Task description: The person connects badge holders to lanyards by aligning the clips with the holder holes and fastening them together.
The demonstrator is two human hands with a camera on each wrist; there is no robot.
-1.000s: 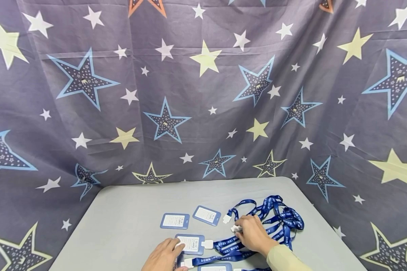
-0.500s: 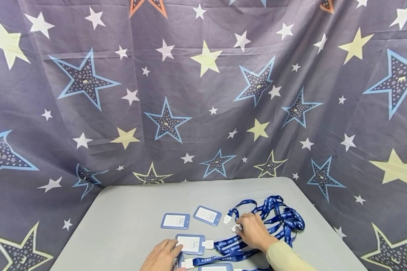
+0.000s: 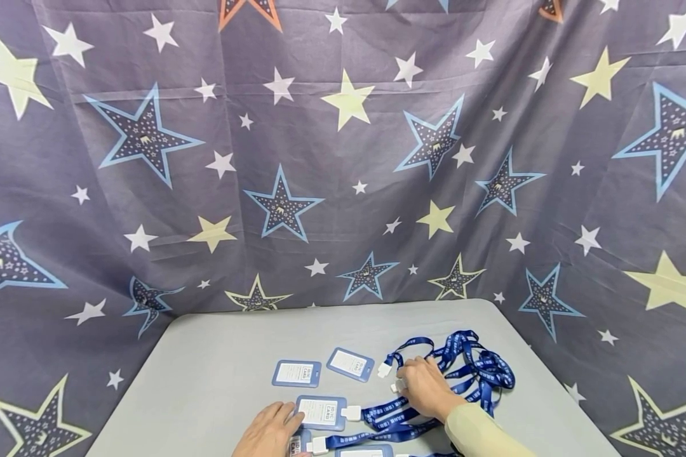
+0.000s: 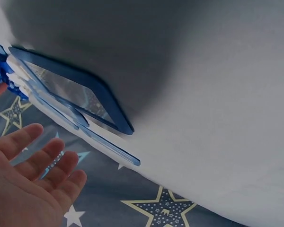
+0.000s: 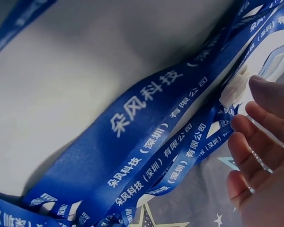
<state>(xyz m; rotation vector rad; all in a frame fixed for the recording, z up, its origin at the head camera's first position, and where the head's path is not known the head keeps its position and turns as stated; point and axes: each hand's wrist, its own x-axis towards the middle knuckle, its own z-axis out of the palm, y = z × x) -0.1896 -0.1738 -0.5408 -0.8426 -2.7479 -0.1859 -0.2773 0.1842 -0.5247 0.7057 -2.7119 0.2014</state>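
Note:
Blue-framed ID card holders lie on the table. The fingertips of my left hand (image 3: 269,428) are right at the left edge of one holder (image 3: 322,412), its fingers loosely extended. That holder joins a white clip (image 3: 351,413) on a blue lanyard (image 3: 385,412). Below, a second holder (image 3: 299,439) is partly hidden by the same hand. In the left wrist view, the fingers (image 4: 61,151) spread near a blue-framed holder (image 4: 106,87). My right hand (image 3: 425,385) pinches another white lanyard clip (image 3: 397,385) between thumb and fingertips, over the lanyards; in the right wrist view this clip (image 5: 236,86) sits at the thumb tip.
Two separate card holders, one at left (image 3: 296,373) and one tilted (image 3: 350,364), lie farther back. A loose white clip (image 3: 383,369) is beside the right hand. Lanyards heap at the right (image 3: 486,368). A star-patterned curtain (image 3: 343,158) surrounds the grey table (image 3: 234,343).
My left hand has drawn slightly left, uncovering more of the upper card holder and its neighbour. The right hand stays at the clip with a small shift of its fingers.

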